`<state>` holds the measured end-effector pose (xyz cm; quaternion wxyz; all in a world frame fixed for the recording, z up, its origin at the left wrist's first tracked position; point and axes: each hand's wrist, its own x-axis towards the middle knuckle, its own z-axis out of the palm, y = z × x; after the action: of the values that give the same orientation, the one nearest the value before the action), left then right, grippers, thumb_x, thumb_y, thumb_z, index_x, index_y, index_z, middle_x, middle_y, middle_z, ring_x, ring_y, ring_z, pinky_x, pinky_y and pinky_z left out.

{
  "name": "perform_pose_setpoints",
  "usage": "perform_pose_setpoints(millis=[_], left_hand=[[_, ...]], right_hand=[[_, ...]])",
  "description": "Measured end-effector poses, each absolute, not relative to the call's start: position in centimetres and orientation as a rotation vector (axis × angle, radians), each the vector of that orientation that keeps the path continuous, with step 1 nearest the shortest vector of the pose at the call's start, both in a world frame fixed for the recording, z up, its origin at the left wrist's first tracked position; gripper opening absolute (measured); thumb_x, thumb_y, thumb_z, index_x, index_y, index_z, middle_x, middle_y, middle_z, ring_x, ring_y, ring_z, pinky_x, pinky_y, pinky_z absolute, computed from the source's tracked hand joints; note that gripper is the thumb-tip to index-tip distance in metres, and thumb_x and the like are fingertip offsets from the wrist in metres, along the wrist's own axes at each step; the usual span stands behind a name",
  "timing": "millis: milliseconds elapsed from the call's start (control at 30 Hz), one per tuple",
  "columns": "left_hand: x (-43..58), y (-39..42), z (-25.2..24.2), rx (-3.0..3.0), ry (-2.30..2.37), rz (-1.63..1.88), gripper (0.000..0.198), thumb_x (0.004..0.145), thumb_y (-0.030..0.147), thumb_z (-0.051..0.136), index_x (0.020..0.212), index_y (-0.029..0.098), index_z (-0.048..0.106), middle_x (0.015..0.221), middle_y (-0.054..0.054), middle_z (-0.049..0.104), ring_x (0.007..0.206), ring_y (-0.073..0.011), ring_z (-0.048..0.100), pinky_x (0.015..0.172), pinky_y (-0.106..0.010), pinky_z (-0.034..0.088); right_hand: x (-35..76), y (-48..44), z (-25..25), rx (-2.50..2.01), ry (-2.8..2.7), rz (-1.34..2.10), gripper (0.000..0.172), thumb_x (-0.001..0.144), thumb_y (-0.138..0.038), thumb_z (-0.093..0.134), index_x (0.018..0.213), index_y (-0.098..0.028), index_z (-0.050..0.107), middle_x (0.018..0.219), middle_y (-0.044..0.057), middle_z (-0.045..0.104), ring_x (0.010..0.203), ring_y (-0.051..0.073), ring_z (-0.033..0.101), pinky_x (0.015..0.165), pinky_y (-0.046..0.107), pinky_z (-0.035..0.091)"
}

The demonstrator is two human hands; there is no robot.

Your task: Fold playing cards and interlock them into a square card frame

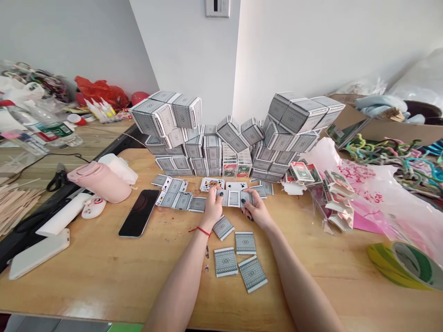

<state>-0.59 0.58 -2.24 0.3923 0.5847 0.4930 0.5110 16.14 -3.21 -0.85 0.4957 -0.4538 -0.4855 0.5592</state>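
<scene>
Spanning the gap between both hands, a grey-backed playing card (pixel 234 198) is held over the table (pixel 318 249), just in front of a wall of folded-card blocks (pixel 212 150). The left hand (pixel 215 206) pinches its left end and the right hand (pixel 256 210) its right end; whether this is one card or several overlapped is hard to make out between the fingers. Judged as thin coated stock, it should be light, springy, slightly slippery and readily creased, best taken by opposite edges in a gentle pinch. Four folded cards (pixel 225 262) lie between the forearms. A smartphone (pixel 140 214) bounds the left; to the right, room opens towards the roll of tape (pixel 403 265). The stacked blocks beyond the fingertips look easily toppled, so movement favours the near side.
</scene>
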Motion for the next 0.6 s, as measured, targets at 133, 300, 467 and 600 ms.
perform_pose_setpoints(millis=[133,300,467,600], left_hand=[[-0.6,0.7,-2.2,1.455,1.255,1.259,0.016,0.077,0.019,0.047,0.093,0.02,0.05,0.088,-0.003,0.056,0.089,-0.0156,0.052,0.083,-0.03,0.039],[-0.7,0.6,-1.6,1.421,1.255,1.209,0.017,0.076,0.024,0.051,0.092,0.02,0.05,0.069,0.002,0.051,0.061,-0.0106,0.05,0.061,-0.023,0.044],[-0.8,0.0,-0.5,1.349,1.169,1.054,0.024,0.076,0.03,0.051,0.097,0.021,0.047,0.059,0.005,0.044,0.04,-0.007,0.041,0.036,-0.018,0.034],[-0.6,-0.3,0.0,1.404,1.198,1.024,0.021,0.077,0.032,0.05,0.094,0.02,0.049,0.057,0.004,0.045,0.037,-0.0064,0.039,0.035,-0.018,0.033]], right_hand=[[16.3,-3.3,-0.6,-1.046,-1.149,1.452,0.041,0.074,-0.037,0.055,0.106,-0.023,0.033,0.051,-0.009,0.054,0.029,0.006,0.042,0.028,0.014,0.03],[15.7,-3.1,-0.6,-1.086,-1.035,1.38,0.035,0.069,-0.039,0.06,0.092,-0.023,0.04,0.052,-0.008,0.052,0.032,0.01,0.05,0.029,0.02,0.04],[15.3,-3.1,-0.6,-1.173,-1.078,1.284,0.029,0.073,-0.041,0.056,0.092,-0.02,0.048,0.046,-0.008,0.047,0.028,0.01,0.046,0.024,0.019,0.035],[15.3,-3.3,-0.7,-1.202,-1.117,1.236,0.027,0.075,-0.039,0.055,0.092,-0.02,0.051,0.04,-0.008,0.045,0.026,0.01,0.043,0.024,0.019,0.031]])
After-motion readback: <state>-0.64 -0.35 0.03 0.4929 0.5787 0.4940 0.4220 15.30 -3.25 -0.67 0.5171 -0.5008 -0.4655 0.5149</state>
